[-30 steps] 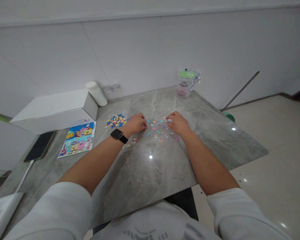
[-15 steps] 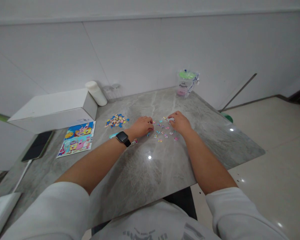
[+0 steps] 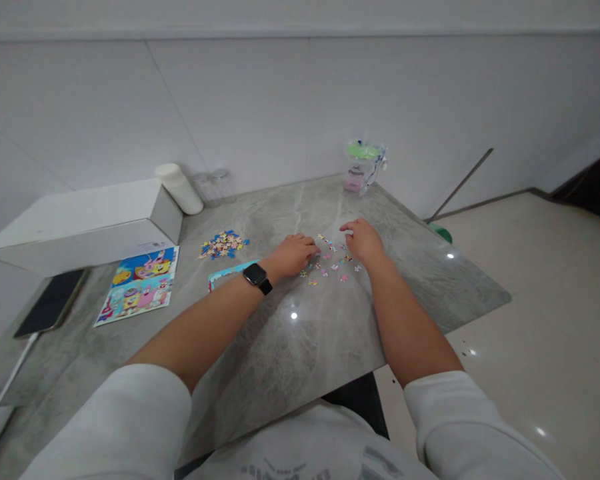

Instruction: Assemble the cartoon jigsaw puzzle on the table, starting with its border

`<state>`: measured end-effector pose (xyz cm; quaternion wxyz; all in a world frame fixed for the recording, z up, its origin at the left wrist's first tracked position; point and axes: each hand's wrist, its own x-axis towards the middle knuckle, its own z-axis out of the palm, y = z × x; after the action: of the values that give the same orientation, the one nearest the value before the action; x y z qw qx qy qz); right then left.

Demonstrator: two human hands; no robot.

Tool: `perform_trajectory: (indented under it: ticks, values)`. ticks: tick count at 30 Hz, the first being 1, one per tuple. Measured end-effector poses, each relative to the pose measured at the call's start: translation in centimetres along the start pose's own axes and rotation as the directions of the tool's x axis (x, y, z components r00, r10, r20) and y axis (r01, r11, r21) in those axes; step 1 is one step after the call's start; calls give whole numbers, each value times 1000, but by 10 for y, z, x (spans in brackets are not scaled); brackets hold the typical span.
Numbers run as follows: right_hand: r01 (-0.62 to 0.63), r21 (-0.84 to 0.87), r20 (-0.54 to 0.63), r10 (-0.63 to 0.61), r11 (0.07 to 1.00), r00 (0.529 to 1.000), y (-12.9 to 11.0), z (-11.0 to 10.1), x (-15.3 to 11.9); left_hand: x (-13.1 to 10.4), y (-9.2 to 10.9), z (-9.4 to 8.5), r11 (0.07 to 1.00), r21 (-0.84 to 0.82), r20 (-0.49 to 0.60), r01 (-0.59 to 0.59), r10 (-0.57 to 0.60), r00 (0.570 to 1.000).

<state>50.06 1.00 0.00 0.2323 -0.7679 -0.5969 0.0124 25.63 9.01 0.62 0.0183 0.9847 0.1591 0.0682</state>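
Observation:
My left hand [image 3: 297, 254] rests low over the left side of some scattered jigsaw puzzle pieces [image 3: 335, 267]. Its fingers are bent and close together, and whatever lies under their tips is hidden. On the other side of these pieces, my right hand [image 3: 363, 240] hovers with its index finger stretched out and apart from the rest; no piece shows in it. A heap of puzzle pieces [image 3: 225, 245] lies farther left. Partly covered by my left wrist is a light-blue puzzle board [image 3: 233, 270]. A colourful cartoon picture sheet [image 3: 139, 285] lies flat at the left.
A long white box [image 3: 80, 220] stands against the wall, with a white bottle [image 3: 179, 189] and clear glasses [image 3: 213, 187] beside it. A bagged cup [image 3: 363, 168] stands at the back right. A phone [image 3: 53, 303] with a cable lies on the grey table [image 3: 280, 373].
My left hand has moved right, farther over the scattered pieces. My right hand has drawn slightly back from them, its index finger now extended. The whole view has shifted a little.

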Motion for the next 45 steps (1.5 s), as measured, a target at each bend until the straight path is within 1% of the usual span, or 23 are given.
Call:
perform_trajectory:
  ticks: [2, 5, 8, 11, 14, 16, 19, 22, 25, 30, 34, 38, 42, 45]
  values:
    - [-17, -3, -11, 17, 1000, 1000, 4, -2, 2, 3, 5, 4, 1000, 4, 19, -8, 8, 1000]
    - [-32, 11, -31, 33, 999, 999, 9, -4, 3, 1, 9, 6, 1000, 12, 44, -10, 10, 999]
    - [-32, 22, -50, 33, 999, 998, 12, -7, 4, -5, 11, 4, 1000, 13, 43, 4, -5, 999]
    - [-47, 30, -54, 49, 998, 997, 17, -14, 5, -11, 11, 2, 1000, 2, 49, 19, -19, 999]
    - [-86, 38, -51, 88, 996, 995, 24, -24, 5, -14, 10, 0, 1000, -4, 53, 19, -19, 998]
    - [-124, 33, -44, 125, 992, 991, 28, -28, 5, -14, 10, 0, 1000, -7, 38, 21, -20, 999]
    - [-163, 4, 13, 163, 987, 987, 34, -28, 5, -12, 11, -3, 1000, -6, 20, 25, -25, 999]
    - [-168, -41, 131, 171, 985, 976, 37, -24, 5, -8, 17, -6, 999, 0, 37, 33, -33, 999]
    - [-167, -91, 233, 185, 982, 955, 37, -20, 6, -4, 24, -8, 999, -1, 34, 48, -48, 998]
    - [-158, -163, 340, 205, 974, 918, 33, -16, 7, 0, 32, -2, 998, -3, 18, 63, -63, 998]
    - [-152, -180, 356, 209, 972, 911, 32, -14, 8, 3, 33, 5, 998, -5, 7, 62, -62, 998]
    - [-108, -183, 347, 168, 977, 923, 35, -12, 8, 5, 36, 10, 999, -2, 10, 43, -43, 999]
    - [-98, -172, 344, 153, 980, 926, 37, -10, 7, 8, 40, 10, 999, -3, 27, 33, -32, 999]
    - [-103, -164, 339, 154, 981, 928, 37, -10, 6, 7, 39, 5, 1000, 7, 26, 30, -30, 999]
